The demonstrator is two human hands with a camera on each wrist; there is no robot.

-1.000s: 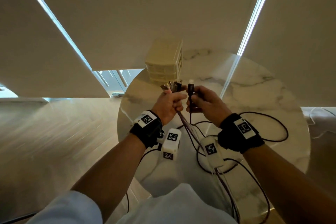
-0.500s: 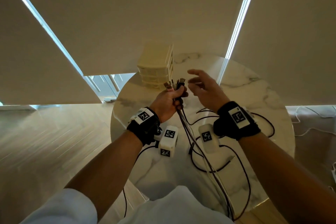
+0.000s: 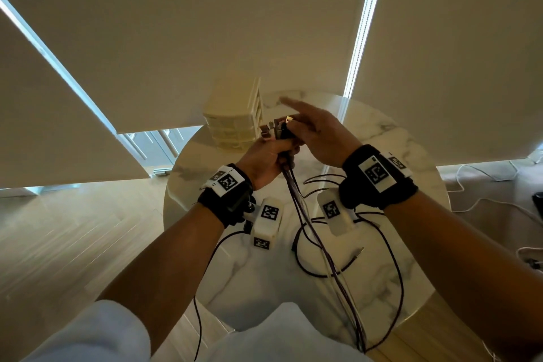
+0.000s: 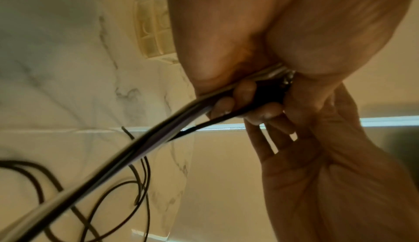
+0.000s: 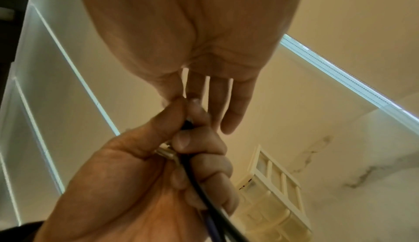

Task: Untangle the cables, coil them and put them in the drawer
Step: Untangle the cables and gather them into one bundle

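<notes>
Hands meet above the table (image 3: 390, 138); the left hand (image 3: 266, 160) grips the cables (image 3: 311, 226) in a bundle just below their plugs (image 3: 277, 128), while the right hand (image 3: 318, 135) hovers flat over them, fingers straight, holding nothing; light, limp cords, likely to snag, best held by the stiff plug ends; drawer unit (image 3: 235, 117) stands behind.

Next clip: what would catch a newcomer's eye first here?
The left hand, raised over the round marble table, grips a bundle of cables with the plugs sticking up out of the fist. The right hand reaches in with straight fingers at those plugs. Behind them stands a cream drawer unit.
</notes>
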